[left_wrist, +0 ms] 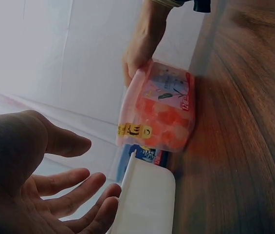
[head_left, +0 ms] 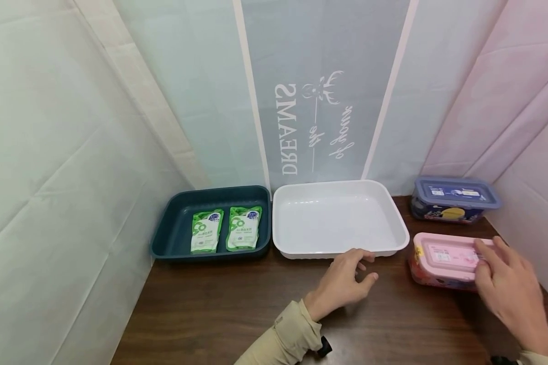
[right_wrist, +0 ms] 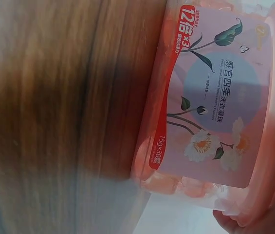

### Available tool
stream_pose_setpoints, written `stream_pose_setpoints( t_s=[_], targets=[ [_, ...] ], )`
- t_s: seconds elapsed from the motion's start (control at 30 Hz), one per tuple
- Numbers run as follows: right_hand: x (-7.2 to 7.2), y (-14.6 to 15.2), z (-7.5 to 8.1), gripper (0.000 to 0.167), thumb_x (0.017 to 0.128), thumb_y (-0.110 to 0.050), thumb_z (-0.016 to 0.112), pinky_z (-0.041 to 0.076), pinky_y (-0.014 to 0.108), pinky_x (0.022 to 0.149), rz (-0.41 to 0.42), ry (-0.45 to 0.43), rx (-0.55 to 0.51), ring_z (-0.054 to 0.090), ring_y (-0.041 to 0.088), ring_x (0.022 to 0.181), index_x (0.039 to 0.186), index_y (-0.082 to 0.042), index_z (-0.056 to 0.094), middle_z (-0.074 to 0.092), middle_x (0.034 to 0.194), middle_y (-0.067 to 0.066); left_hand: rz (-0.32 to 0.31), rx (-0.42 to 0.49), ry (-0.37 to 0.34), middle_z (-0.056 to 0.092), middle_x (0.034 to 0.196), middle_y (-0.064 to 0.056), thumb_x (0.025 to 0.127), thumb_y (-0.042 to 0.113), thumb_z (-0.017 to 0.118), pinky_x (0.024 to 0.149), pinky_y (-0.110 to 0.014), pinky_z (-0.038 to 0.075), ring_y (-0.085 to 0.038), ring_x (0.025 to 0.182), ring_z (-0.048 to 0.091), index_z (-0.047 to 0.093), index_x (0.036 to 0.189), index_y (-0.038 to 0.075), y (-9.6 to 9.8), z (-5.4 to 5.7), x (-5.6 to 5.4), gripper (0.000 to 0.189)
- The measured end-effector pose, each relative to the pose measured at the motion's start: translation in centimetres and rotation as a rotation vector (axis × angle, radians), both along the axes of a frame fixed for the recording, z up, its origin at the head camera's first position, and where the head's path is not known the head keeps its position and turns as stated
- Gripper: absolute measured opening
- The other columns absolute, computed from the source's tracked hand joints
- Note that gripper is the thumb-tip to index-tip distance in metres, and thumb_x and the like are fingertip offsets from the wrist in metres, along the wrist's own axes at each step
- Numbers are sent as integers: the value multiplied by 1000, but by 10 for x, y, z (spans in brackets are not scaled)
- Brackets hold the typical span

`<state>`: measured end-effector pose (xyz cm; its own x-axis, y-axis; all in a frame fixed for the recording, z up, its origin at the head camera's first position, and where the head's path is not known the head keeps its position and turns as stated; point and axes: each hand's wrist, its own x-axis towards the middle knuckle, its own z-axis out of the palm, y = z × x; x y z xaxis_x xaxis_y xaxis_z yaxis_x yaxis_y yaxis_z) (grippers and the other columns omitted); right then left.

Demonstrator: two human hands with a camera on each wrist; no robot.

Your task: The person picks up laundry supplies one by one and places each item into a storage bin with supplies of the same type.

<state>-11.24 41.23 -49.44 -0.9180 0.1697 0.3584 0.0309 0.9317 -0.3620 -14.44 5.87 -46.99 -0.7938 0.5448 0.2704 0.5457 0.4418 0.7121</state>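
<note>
My right hand (head_left: 511, 286) grips the right end of a pink-lidded tub of laundry capsules (head_left: 447, 258), its fingers over the lid. In the right wrist view the flowered front label of the tub (right_wrist: 215, 97) faces the camera, and part of the hand (right_wrist: 268, 222) shows at the lid's edge. My left hand (head_left: 344, 279) is empty, fingers loosely bent and thumb apart, near the front rim of the white tray (head_left: 338, 223). In the left wrist view, that hand (left_wrist: 54, 180) is palm up beside the white tray (left_wrist: 149, 195).
A dark green tray (head_left: 173, 228) at left holds two green-and-white pouches (head_left: 207, 230) (head_left: 244, 228). Behind the pink tub stands a blue-lidded tub (head_left: 455, 199). Fabric walls (head_left: 196, 91) enclose the back and sides of the brown wooden table (head_left: 201, 309).
</note>
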Motion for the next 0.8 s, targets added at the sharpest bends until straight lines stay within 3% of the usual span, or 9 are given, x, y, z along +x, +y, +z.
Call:
stream_pose_setpoints(
  t_s=[0.2, 0.5, 0.8],
  targets=[
    [7, -9, -1, 57, 104, -18, 39, 15, 76, 123, -1, 14, -7, 28, 72, 140, 157, 2, 46, 25, 168, 36, -49, 62, -98, 73, 131, -3, 102, 14, 70, 83, -8, 54, -5, 104, 73, 67, 133, 7, 1, 1, 0, 32],
    [15, -21, -5, 56, 104, -18, 40, 17, 79, 119, 36, 52, -24, 29, 71, 140, 157, -2, 48, 28, 169, 32, -57, 113, -164, 73, 132, -2, 103, 16, 70, 84, -9, 55, 0, 102, 71, 67, 135, 8, -2, 2, -1, 32],
    [24, -33, -5, 56, 105, -19, 40, 10, 74, 126, 38, 26, -19, 26, 69, 145, 159, -4, 46, 25, 170, 33, -52, 123, -231, 72, 132, -3, 103, 17, 70, 82, -9, 55, 6, 97, 68, 66, 134, 7, -3, 5, -1, 33]
  ],
)
